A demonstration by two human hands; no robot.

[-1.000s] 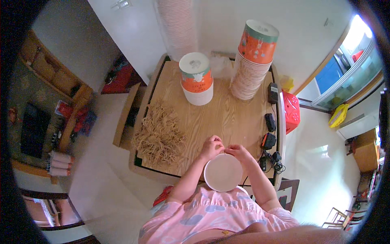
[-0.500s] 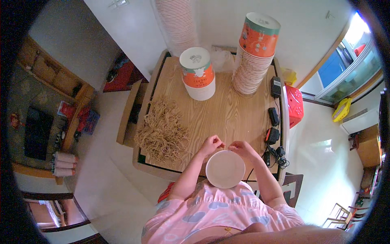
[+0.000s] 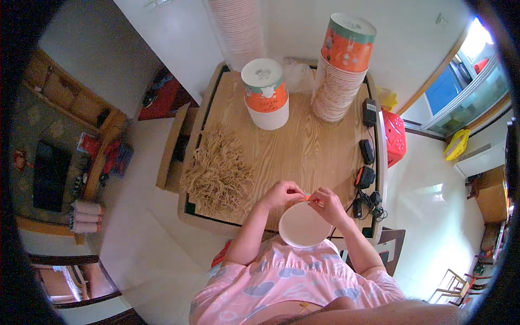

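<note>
A white paper bucket (image 3: 305,226) with some orange on its outer wall sits tilted against my body at the table's near edge, its open mouth facing up. At its far rim my left hand (image 3: 285,194) is closed, thumb and fingers pinched together. My right hand (image 3: 326,205) is closed in a pinch beside it, over the same rim. What lies between the fingertips is too small to make out. A heap of tan twisted cords (image 3: 219,170) lies to the left. Beyond it stands a short upside-down stack of orange, green and white buckets (image 3: 266,103).
A taller upside-down bucket stack (image 3: 344,70) stands at the back right, and another column of nested buckets (image 3: 236,32) at the back left. Black power adapters (image 3: 365,151) and coiled cables (image 3: 374,208) line the table's right edge. A red stool (image 3: 394,138) is beyond that edge.
The bucket has tipped and moved slightly right, so its orange outer wall now shows. My hands have come closer together at its rim, the right one turning over it.
</note>
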